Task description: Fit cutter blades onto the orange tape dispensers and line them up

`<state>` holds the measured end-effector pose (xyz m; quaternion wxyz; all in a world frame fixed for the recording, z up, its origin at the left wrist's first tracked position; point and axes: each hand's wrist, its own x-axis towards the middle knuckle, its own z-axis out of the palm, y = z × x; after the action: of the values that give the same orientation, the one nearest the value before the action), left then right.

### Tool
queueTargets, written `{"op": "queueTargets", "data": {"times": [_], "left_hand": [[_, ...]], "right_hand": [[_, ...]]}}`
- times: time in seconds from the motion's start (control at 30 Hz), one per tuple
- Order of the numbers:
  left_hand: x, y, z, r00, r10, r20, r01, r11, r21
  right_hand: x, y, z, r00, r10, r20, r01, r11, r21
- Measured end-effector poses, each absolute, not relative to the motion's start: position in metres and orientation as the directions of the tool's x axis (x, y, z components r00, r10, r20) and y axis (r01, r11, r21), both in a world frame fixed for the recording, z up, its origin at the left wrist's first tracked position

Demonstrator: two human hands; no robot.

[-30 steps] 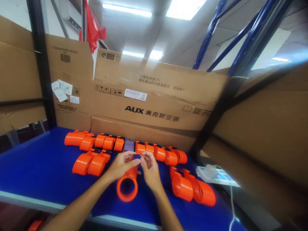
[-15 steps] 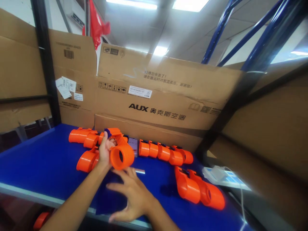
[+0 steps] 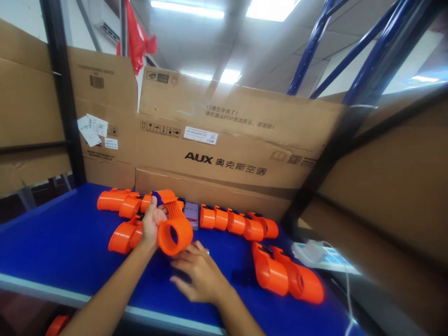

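Observation:
My left hand (image 3: pixel 153 223) is closed around an orange plastic holder (image 3: pixel 177 233) with a round ring at its lower end and a ribbed arm above. A dark blue piece (image 3: pixel 157 198) shows at the top of the grip, by my thumb. Below the ring, my right hand (image 3: pixel 199 270) hovers low over the blue table, palm down. Its fingers are bent, with a gap between thumb and forefinger, and no object shows in them. The tip of a small pale strip (image 3: pixel 207 252) peeks out beside its fingertips; the rest is covered.
Similar orange holders stand in groups at the back left (image 3: pixel 117 199), back right (image 3: pixel 236 221) and front right (image 3: pixel 273 275). A phone (image 3: pixel 191 214) leans between the back groups. A white power strip (image 3: pixel 325 256) with a cable lies right. Cardboard (image 3: pixel 224 140) walls the blue table (image 3: pixel 52 242).
My right hand has drawn its spread fingers in and moved slightly right, over the pale strip. The orange holder stays in my left hand, a little lower in view.

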<state>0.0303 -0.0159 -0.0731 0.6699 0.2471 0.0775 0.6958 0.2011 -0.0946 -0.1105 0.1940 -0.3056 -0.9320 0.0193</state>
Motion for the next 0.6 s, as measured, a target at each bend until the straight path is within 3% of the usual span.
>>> {"op": "queueTargets", "data": {"times": [0.6], "left_hand": [[0.038, -0.018, -0.084, 0.063, 0.97, 0.235, -0.841, -0.075, 0.536]], "right_hand": [[0.218, -0.09, -0.103, -0.597, 0.672, 0.438, 0.615, 0.734, -0.288]]}}
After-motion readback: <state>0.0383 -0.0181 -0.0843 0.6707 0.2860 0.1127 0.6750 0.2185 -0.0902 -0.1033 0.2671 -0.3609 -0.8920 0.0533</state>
